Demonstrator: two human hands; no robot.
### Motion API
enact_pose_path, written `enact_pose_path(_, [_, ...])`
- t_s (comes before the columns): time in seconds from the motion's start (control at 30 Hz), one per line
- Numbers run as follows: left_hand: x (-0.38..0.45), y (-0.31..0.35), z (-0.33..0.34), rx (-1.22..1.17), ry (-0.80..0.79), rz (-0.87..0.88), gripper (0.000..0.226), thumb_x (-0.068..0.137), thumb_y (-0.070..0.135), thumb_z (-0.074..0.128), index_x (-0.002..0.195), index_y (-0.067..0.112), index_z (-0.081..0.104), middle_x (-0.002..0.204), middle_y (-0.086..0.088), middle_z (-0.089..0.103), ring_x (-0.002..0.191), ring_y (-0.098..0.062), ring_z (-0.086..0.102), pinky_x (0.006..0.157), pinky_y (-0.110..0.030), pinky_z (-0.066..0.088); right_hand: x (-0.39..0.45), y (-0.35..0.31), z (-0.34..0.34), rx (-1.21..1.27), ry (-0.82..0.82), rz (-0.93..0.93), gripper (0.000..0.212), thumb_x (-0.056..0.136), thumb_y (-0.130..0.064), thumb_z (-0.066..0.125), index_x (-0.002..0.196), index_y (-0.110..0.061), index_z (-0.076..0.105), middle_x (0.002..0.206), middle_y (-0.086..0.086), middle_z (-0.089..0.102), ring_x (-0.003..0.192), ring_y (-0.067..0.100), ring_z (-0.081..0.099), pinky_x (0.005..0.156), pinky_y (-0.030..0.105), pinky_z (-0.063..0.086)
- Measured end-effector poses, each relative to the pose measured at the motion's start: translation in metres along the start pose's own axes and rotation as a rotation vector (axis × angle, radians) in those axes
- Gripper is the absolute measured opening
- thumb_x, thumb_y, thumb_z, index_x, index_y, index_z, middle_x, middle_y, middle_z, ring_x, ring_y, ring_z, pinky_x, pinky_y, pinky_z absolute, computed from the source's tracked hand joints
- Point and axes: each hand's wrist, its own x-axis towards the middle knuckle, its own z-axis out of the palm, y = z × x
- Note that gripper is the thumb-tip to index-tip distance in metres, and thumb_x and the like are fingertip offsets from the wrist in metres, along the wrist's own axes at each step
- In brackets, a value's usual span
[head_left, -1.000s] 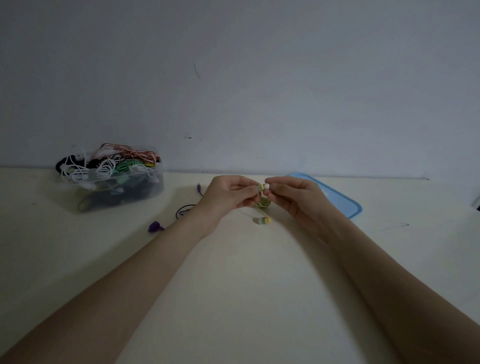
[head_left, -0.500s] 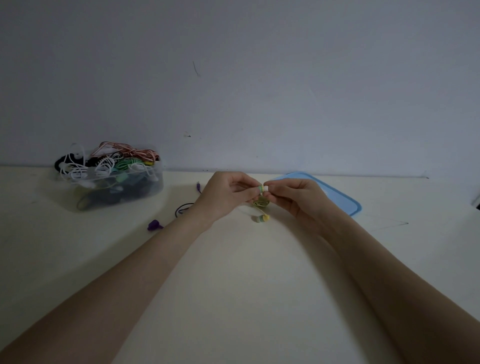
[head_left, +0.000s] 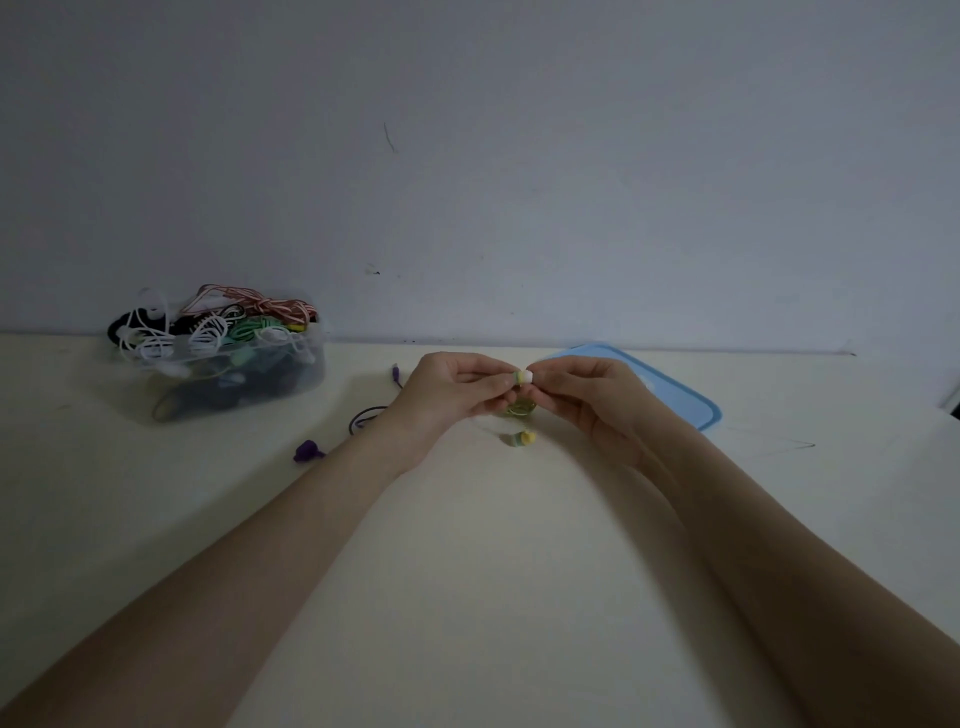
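Pinching earbud from both sides: left hand fingertips on green end, right hand on white tip. Held above table, mid-scene, just in front of blue lid. Coiled cable between hands, right under it. Second earbud just below; hanging or resting, cannot tell. Clear box of cables far left, purple earphone beside left forearm.

Both hands pinch one earbud above the worktop

The left hand and right hand hold a yellow-green earbud between them; its twin lies on the worktop below, a clear tub of cables far left.
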Motion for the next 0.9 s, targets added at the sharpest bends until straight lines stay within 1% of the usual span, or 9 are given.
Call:
enact_pose_path(0.2, [-0.0007, 0.002, 0.0006, 0.081, -0.011, 0.044, 0.012, 0.086, 0.0, 0.061, 0.095, 0.0, 0.068, 0.074, 0.0, 0.071, 0.07, -0.005, 0.066, 0.073, -0.014, 0.053, -0.0018, -0.0031, 0.0002, -0.018, 0.0, 0.005, 0.014, 0.087, 0.007, 0.052, 0.084, 0.006, 0.066, 0.079, 0.012, 0.072, 0.075, 0.014, 0.07, 0.069, 0.015, 0.054])
enact_pose_path(0.27, [-0.0012, 0.0047, -0.0001, 0.178, -0.04, 0.088, 0.012, 0.084, 0.0, 0.062, 0.092, 0.005, 0.069, 0.076, -0.001, 0.07, 0.071, -0.004, 0.065, 0.074, -0.015, 0.053, -0.0024, -0.004, -0.0007, -0.028, -0.001, 0.026, 0.015, 0.087, 0.008, 0.052, 0.084, 0.007, 0.066, 0.078, 0.012, 0.072, 0.075, 0.014, 0.071, 0.068, 0.015, 0.054])
enact_pose_path(0.33, [-0.0021, 0.0075, -0.0014, 0.285, -0.082, 0.121, 0.013, 0.083, 0.002, 0.064, 0.086, 0.013, 0.071, 0.073, 0.007, 0.07, 0.071, -0.002, 0.064, 0.073, -0.013, 0.051, -0.0036, -0.0038, -0.0018, -0.058, -0.024, 0.07, 0.014, 0.086, 0.008, 0.052, 0.086, 0.009, 0.066, 0.08, 0.013, 0.072, 0.076, 0.015, 0.071, 0.07, 0.017, 0.056])
enact_pose_path(0.4, [-0.0031, 0.0079, -0.0015, 0.327, -0.097, 0.131, 0.015, 0.082, 0.002, 0.065, 0.087, 0.015, 0.071, 0.07, 0.011, 0.07, 0.07, 0.0, 0.064, 0.071, -0.011, 0.049, -0.0042, -0.0026, -0.0027, -0.06, -0.039, 0.1, 0.017, 0.086, 0.008, 0.052, 0.081, 0.008, 0.069, 0.081, 0.015, 0.072, 0.075, 0.016, 0.071, 0.072, 0.019, 0.056])
enact_pose_path(0.47, [-0.0033, 0.0062, -0.001, 0.263, -0.071, 0.126, 0.017, 0.083, -0.001, 0.062, 0.092, 0.012, 0.07, 0.075, 0.002, 0.07, 0.07, -0.003, 0.064, 0.072, -0.013, 0.051, -0.0046, -0.0029, -0.0014, -0.039, -0.031, 0.083, 0.021, 0.086, 0.007, 0.052, 0.077, 0.005, 0.071, 0.08, 0.013, 0.072, 0.074, 0.015, 0.07, 0.072, 0.019, 0.056])
enact_pose_path(0.57, [-0.0025, 0.0044, 0.0002, 0.175, -0.005, 0.106, 0.016, 0.085, -0.003, 0.059, 0.1, -0.002, 0.067, 0.083, -0.013, 0.067, 0.067, -0.005, 0.064, 0.071, -0.015, 0.053, -0.0047, -0.0038, 0.0011, -0.017, -0.022, 0.039, 0.016, 0.088, 0.006, 0.051, 0.086, 0.005, 0.067, 0.08, 0.01, 0.072, 0.074, 0.012, 0.07, 0.07, 0.015, 0.055])
enact_pose_path(0.63, [-0.0017, 0.0033, -0.0002, 0.142, 0.027, 0.079, 0.017, 0.086, -0.004, 0.058, 0.101, -0.006, 0.066, 0.083, -0.013, 0.066, 0.065, -0.004, 0.065, 0.068, -0.013, 0.053, -0.0041, -0.0032, 0.001, -0.031, -0.034, 0.029, 0.016, 0.09, 0.003, 0.051, 0.091, 0.005, 0.066, 0.083, 0.01, 0.072, 0.075, 0.011, 0.069, 0.071, 0.015, 0.055])
enact_pose_path(0.73, [-0.0015, 0.0028, -0.0014, 0.124, 0.048, 0.053, 0.015, 0.087, -0.004, 0.057, 0.1, -0.005, 0.065, 0.079, -0.012, 0.065, 0.061, -0.004, 0.064, 0.064, -0.012, 0.052, -0.0025, -0.0022, 0.0019, -0.08, -0.017, 0.0, 0.015, 0.09, 0.002, 0.053, 0.093, 0.001, 0.067, 0.082, 0.01, 0.07, 0.073, 0.011, 0.068, 0.071, 0.018, 0.055])
enact_pose_path(0.9, [-0.0021, 0.0028, -0.0005, 0.112, 0.062, 0.034, 0.013, 0.087, -0.003, 0.057, 0.098, -0.003, 0.064, 0.079, -0.013, 0.065, 0.06, -0.004, 0.065, 0.062, -0.012, 0.052, -0.0018, -0.0004, 0.004, -0.198, 0.019, -0.094, 0.009, 0.085, 0.004, 0.059, 0.087, 0.0, 0.067, 0.079, 0.014, 0.069, 0.071, 0.018, 0.067, 0.071, 0.021, 0.055])
